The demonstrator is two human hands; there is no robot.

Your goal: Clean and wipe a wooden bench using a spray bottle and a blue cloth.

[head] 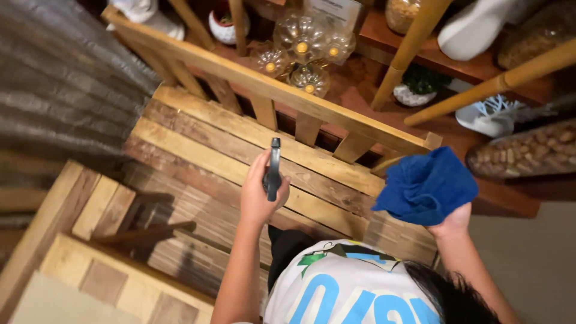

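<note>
Held upright in the left hand (259,195): a slim dark grey spray trigger or nozzle of plastic (274,169), fingers wrapped round its lower part, top end pointing toward the slatted bench top of worn, pale brown wood (198,141) just beyond it; whatever bottle hangs beneath is hidden by the palm, so cannot tell how full or heavy. Bunched in the right hand (454,221), clenched tight from below: a bright blue, soft, crumpled cloth (427,186), raised over the far right end of the same slats, well apart from the nozzle. Beyond the bench, a low rail of light wooden bars (282,96); behind that, on a reddish-brown shelf (360,78), a cluster of clear glass flower-shaped holders with yellow centres (301,48), a small white pot with green leaves (413,90) and white shoes (487,117). Likely risks, judged from this layout: spray drifting through the rail gaps onto the glass pieces and shoes if aimed too high; liquid running between the slats instead of staying on top; a loose fold of cloth snagging on rough, splintered board edges; a slip of the partial grip on the thin trigger neck, dropping it onto the lower wooden step (108,210) at left.
</note>
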